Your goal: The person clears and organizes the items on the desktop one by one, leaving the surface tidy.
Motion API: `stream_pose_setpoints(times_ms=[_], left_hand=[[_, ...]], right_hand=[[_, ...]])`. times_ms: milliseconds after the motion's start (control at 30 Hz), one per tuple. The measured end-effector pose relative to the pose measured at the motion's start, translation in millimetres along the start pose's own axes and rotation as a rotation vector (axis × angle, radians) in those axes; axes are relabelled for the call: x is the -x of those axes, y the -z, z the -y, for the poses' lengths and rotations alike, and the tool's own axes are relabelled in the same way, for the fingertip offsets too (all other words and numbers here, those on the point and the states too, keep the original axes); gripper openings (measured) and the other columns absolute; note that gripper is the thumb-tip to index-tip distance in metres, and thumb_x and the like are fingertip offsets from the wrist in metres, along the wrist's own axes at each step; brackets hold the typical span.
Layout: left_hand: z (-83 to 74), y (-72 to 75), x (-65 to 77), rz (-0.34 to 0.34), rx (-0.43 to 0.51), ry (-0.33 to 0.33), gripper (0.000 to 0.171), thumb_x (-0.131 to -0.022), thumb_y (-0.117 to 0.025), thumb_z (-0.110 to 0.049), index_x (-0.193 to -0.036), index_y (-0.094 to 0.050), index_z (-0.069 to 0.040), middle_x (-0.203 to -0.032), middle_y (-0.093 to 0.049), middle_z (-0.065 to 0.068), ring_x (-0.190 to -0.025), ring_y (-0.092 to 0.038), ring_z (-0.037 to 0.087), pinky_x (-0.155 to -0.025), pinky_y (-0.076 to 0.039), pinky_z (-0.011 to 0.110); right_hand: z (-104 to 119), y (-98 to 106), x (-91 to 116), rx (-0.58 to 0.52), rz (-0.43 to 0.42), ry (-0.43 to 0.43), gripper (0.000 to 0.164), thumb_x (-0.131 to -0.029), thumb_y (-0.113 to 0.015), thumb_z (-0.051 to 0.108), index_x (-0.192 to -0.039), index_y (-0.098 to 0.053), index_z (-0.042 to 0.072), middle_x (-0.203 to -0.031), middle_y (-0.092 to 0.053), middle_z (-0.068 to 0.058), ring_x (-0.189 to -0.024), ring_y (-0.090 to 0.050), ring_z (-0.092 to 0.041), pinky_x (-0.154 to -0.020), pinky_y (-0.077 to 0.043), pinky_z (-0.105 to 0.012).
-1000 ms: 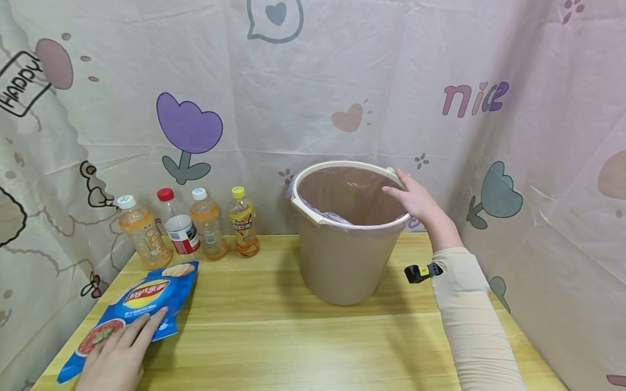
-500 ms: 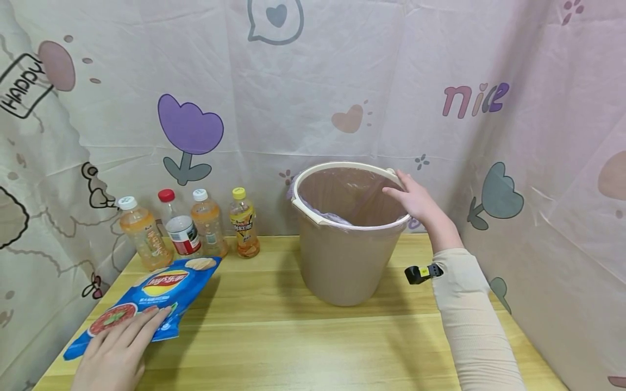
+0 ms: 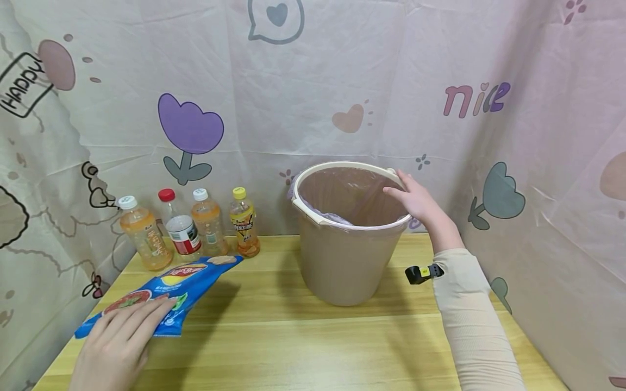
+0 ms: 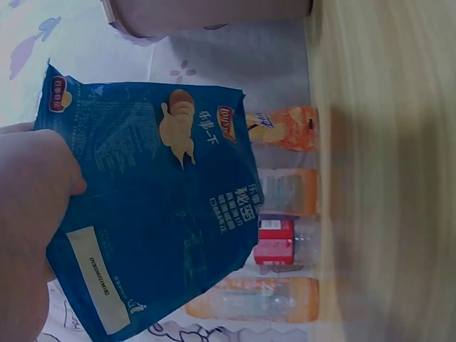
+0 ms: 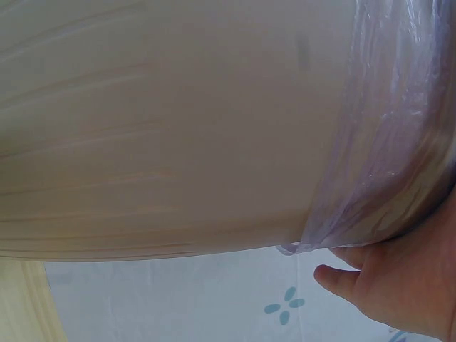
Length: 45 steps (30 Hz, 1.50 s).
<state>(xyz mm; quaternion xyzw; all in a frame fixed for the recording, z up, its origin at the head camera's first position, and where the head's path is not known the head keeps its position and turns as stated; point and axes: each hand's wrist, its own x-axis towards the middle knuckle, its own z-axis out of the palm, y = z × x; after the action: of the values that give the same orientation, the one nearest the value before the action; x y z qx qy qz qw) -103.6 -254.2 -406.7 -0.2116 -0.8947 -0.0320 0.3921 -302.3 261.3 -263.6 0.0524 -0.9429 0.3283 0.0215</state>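
Observation:
My left hand [image 3: 114,342] grips a blue Lay's potato chip bag [image 3: 163,288], fingers on its printed front. In the left wrist view the thumb [image 4: 68,178] lies against the back of the bag [image 4: 157,199]. The bag is held at a slant above the table, its shadow falling to the right. My right hand [image 3: 415,201] holds the right side of the rim of a beige trash can [image 3: 337,266], thumb inside and fingers outside. A thin purple liner [image 5: 385,135] hangs over the rim in the right wrist view.
Several drink bottles stand at the back left: one with orange bands [image 3: 151,241], one with a red cap [image 3: 183,233], another with a white cap [image 3: 209,228] and a yellow-capped one [image 3: 244,225]. A patterned curtain [image 3: 274,108] surrounds the wooden table [image 3: 293,353].
The chip bag has been raised off the table and its far end has swung right, towards the trash can. My right hand and the can stay where they were.

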Motion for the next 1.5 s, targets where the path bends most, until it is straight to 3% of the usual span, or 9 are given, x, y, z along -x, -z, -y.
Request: stream_pose_setpoints(times_ms=[233, 467, 600, 1067, 1200, 1500], left_hand=[[-1.1, 5.8, -15.1, -0.062, 0.021, -0.054, 0.064, -0.105, -0.017, -0.042, -0.121, -0.067, -0.007, -0.113, -0.071, 0.014, -0.101, -0.065, 0.036, -0.116, -0.007, 0.012], [-5.0, 2.9, -37.4, -0.264, 0.108, -0.168, 0.045, -0.104, -0.033, -0.026, -0.116, -0.071, -0.005, -0.108, -0.073, 0.015, -0.094, -0.064, 0.035, -0.118, -0.019, 0.018], [-8.4, 2.0, -51.3, -0.347, 0.121, -0.221, 0.039, -0.102, -0.039, -0.023, -0.114, -0.072, -0.004, -0.106, -0.073, 0.015, -0.091, -0.063, 0.036, -0.118, -0.024, 0.021], [-13.4, 9.0, -87.7, -0.516, 0.112, -0.245, 0.036, -0.102, -0.047, -0.029, -0.108, -0.073, -0.004, -0.101, -0.073, 0.019, -0.092, -0.065, 0.036, -0.116, -0.032, 0.026], [-15.6, 9.7, -101.2, -0.595, 0.133, -0.256, 0.032, -0.1, -0.052, -0.027, -0.106, -0.073, -0.004, -0.099, -0.074, 0.019, -0.088, -0.065, 0.039, -0.113, -0.036, 0.027], [-30.6, 12.8, -137.0, -0.672, 0.215, -0.317, 0.027, -0.098, -0.056, -0.025, -0.103, -0.072, -0.003, -0.097, -0.074, 0.018, -0.087, -0.066, 0.039, -0.111, -0.038, 0.026]], right_hand=[[-2, 0, -1, 0.005, -0.001, 0.001, 0.083, -0.096, -0.04, 0.059, -0.158, -0.002, 0.018, -0.165, 0.006, -0.012, -0.152, 0.007, -0.035, -0.117, -0.003, -0.066], [-3, -1, -3, 0.009, -0.007, 0.004, 0.083, -0.096, -0.04, 0.061, -0.158, -0.002, 0.02, -0.165, 0.004, -0.012, -0.152, 0.006, -0.036, -0.116, -0.004, -0.067], [-2, -1, -4, 0.002, -0.007, 0.002, 0.082, -0.096, -0.04, 0.059, -0.158, -0.002, 0.021, -0.165, 0.005, -0.011, -0.152, 0.006, -0.036, -0.116, -0.004, -0.068], [-1, -1, -6, 0.019, -0.001, 0.005, 0.082, -0.096, -0.039, 0.059, -0.158, -0.001, 0.021, -0.165, 0.004, -0.011, -0.152, 0.007, -0.034, -0.118, -0.003, -0.065], [-2, -1, -6, 0.023, -0.003, 0.007, 0.083, -0.096, -0.039, 0.061, -0.158, -0.001, 0.021, -0.165, 0.004, -0.011, -0.152, 0.006, -0.034, -0.118, -0.004, -0.065], [-4, 0, -6, 0.02, -0.011, 0.003, 0.082, -0.096, -0.039, 0.06, -0.158, -0.001, 0.021, -0.165, 0.005, -0.01, -0.152, 0.006, -0.036, -0.117, -0.004, -0.066]])
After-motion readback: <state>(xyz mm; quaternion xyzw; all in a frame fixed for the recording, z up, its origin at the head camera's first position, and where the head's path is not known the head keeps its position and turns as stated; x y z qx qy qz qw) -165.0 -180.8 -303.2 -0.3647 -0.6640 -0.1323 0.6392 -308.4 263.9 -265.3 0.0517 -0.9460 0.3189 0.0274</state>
